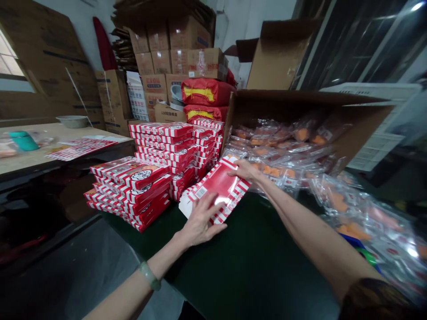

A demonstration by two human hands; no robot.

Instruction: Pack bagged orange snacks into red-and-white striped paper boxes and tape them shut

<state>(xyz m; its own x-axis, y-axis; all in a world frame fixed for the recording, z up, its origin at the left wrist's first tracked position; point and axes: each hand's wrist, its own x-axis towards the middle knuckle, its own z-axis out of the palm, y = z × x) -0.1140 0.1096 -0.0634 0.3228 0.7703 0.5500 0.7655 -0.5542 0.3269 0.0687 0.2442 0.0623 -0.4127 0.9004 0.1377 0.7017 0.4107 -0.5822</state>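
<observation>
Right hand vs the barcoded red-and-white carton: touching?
Touching. The head view shows it: the right hand laps over the edge of the barcoded carton and onto its red face.

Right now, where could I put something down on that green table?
The green tabletop has a wide bare patch between the left forearm and right forearm, nearer than the held striped box. It's crowded on the left with stacked striped boxes, and behind and right with clear packets.
</observation>
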